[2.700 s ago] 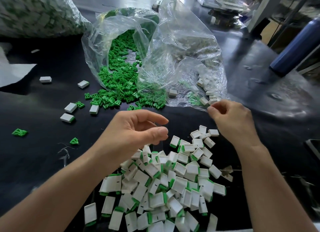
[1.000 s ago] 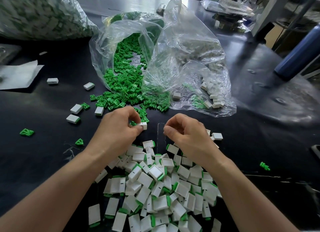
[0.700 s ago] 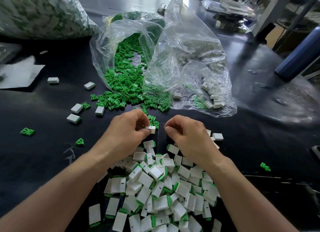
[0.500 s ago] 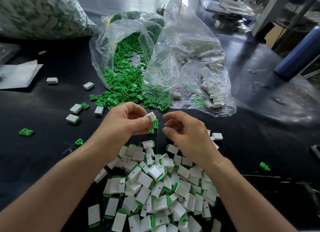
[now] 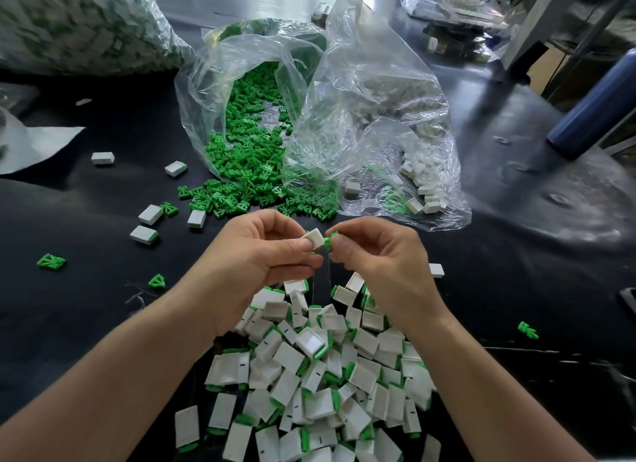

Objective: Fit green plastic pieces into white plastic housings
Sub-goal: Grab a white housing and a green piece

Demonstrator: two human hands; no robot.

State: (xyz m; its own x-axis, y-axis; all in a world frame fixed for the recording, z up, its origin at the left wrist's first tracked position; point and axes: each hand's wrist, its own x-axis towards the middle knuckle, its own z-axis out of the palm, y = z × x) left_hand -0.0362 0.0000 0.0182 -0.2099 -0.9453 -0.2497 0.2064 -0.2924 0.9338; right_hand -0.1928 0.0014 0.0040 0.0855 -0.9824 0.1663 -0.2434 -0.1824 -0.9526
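My left hand point(image 5: 256, 255) pinches a small white housing point(image 5: 314, 238) between thumb and fingertips, held above the black table. My right hand point(image 5: 378, 255) pinches a green piece point(image 5: 331, 238) whose end touches the housing's open end. Below both hands lies a pile of assembled white housings with green ends point(image 5: 320, 375). Beyond them, a clear bag point(image 5: 220, 69) spills loose green pieces point(image 5: 247, 172), and a second clear bag point(image 5: 378, 93) holds white housings point(image 5: 421, 186).
Stray white housings point(image 5: 150, 214) and green pieces point(image 5: 51, 261) lie on the black table point(image 5: 69, 306) at left. A large filled bag point(image 5: 79, 24) sits far left. A blue cylinder point(image 5: 595, 107) stands at right. One green piece point(image 5: 527, 330) lies right of my forearm.
My left hand picked up a white housing and lifted it. My right hand, earlier near the bag, came in with a green piece and now meets the housing.
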